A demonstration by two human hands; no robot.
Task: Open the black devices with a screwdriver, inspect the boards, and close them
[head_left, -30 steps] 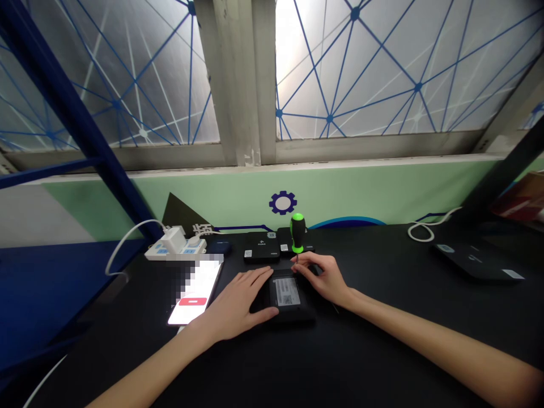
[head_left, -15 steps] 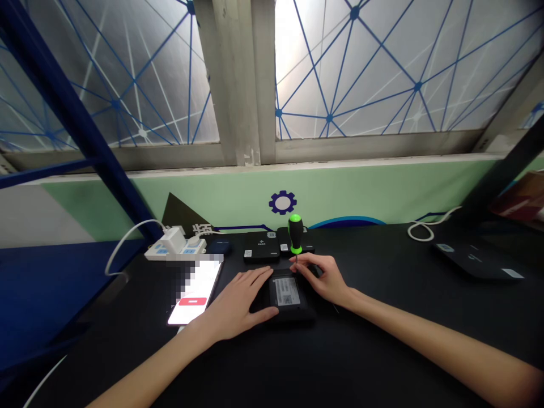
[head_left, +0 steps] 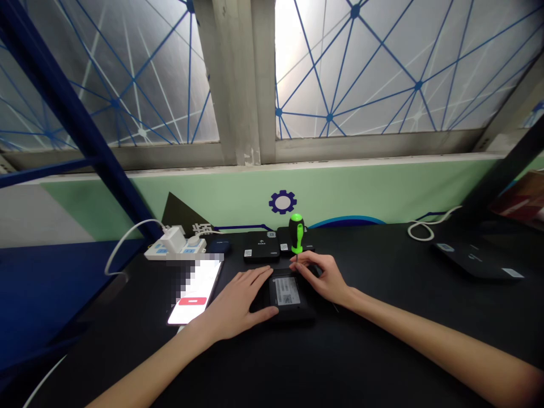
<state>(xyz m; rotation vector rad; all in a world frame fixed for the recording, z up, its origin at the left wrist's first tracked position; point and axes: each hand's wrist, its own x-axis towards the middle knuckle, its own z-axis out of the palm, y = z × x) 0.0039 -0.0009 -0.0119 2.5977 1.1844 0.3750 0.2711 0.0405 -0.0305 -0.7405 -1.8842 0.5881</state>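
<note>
A flat black electronic device (head_left: 294, 313) with a white printed label lies on the dark table in front of me. My left hand (head_left: 238, 303) rests flat on its near left side, fingers spread. My right hand (head_left: 321, 277) is at its far right corner, with thumb and fingers pinched on the thin shaft of a screwdriver (head_left: 296, 233). The tool has a green and black handle and stands nearly upright. Its tip is hidden behind my fingers, close to the device's far edge.
Behind stand two more black devices (head_left: 261, 246), and another lies at the right (head_left: 474, 260). A lit smartphone (head_left: 194, 294) lies left of my left hand, beyond it a white power strip (head_left: 174, 248) with a plugged-in adapter. A blue shelf upright (head_left: 63, 96) rises at the left.
The screwdriver handle has shifted slightly and its green stripe has turned about the shaft. My right fingers have moved a little on it. My left hand stays in place.
</note>
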